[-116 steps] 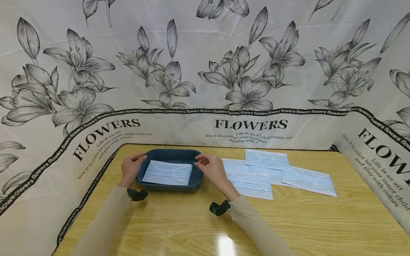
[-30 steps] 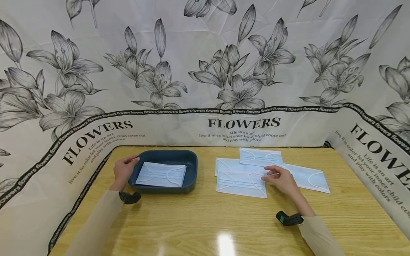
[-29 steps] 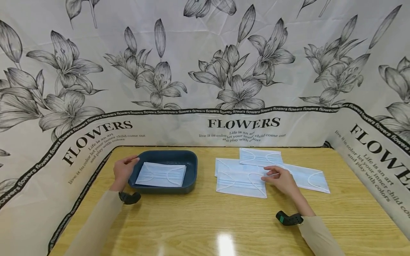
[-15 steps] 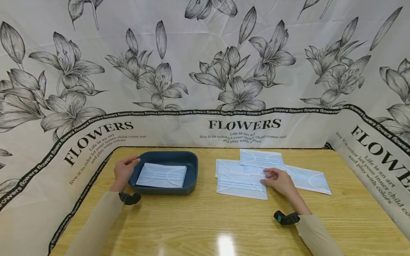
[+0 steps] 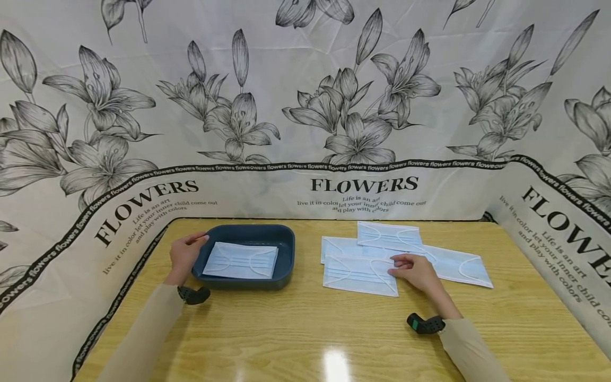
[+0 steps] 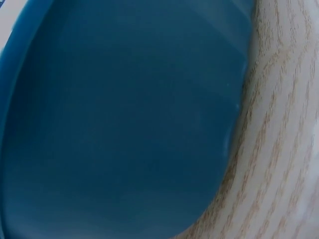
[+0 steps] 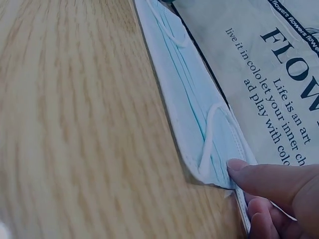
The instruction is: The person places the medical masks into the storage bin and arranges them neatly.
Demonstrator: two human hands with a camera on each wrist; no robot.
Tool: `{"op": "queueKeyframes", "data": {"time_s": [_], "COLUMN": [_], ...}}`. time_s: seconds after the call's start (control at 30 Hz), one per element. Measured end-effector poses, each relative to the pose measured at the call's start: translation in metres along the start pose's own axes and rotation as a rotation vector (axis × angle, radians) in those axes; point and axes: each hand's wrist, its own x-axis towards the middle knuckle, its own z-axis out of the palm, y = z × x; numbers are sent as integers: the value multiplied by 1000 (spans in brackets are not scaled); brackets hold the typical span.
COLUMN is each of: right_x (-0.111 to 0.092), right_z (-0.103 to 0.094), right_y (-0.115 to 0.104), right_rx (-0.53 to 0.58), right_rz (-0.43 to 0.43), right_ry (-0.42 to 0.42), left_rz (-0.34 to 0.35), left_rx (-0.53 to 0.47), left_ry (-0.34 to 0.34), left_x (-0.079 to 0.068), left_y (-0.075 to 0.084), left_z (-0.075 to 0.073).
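Note:
At the left of the table, a dark blue tray (image 5: 285, 260) holds light blue face masks lying flat in a stack (image 5: 241, 260). My left hand (image 5: 183, 257) grips the tray's left rim; the left wrist view shows only the tray's blue side (image 6: 124, 119) and some table. Further right, my right hand (image 5: 417, 273) pinches the right edge of the nearest face mask (image 5: 358, 276). In the right wrist view, the thumb (image 7: 264, 184) lies on top of that mask (image 7: 184, 99) and curled fingers are beneath its edge. What lies under the mask is partly hidden.
Behind the pinched mask lie several more: one at the left (image 5: 336, 246), one at the back (image 5: 389, 235) and one to the right (image 5: 460, 265), overlapping. A flower-printed cloth (image 5: 267, 191) borders the wooden table (image 5: 286, 339) at the back and sides.
My right hand has left the tray's right rim and moved right to the loose masks, where its fingers have come together on the nearest one's edge. My left hand stays at the tray.

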Motion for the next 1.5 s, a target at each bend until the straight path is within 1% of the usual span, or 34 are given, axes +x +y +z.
{"op": "queueKeyframes", "data": {"time_s": [0.13, 0.3, 0.5, 0.67, 0.83, 1.03, 1.3, 1.5], "right_x": [-1, -1, -2, -5, -8, -10, -13, -14], "right_z": [2, 5, 5, 3, 1, -1, -4, -4], "right_y": [1, 1, 1, -4, -10, -14, -19, -20], "right_rx": [0, 6, 4, -9, -22, -30, 18, 179], "right_rz": [-5, -17, -44, -58, -53, -75, -58, -5], "right_ry": [15, 34, 25, 26, 30, 65, 121, 102], "left_rz": [-5, 3, 15, 14, 9, 7, -3, 7], "left_rx": [-1, -7, 6, 8, 8, 0, -5, -7], "left_ry": [6, -1, -1, 3, -1, -3, -2, 5], "left_x": [0, -1, -1, 0, 0, 0, -2, -3], "left_y": [-1, -1, 0, 0, 1, 3, 2, 2], "left_z": [0, 0, 0, 1, 2, 1, 0, 0]}}
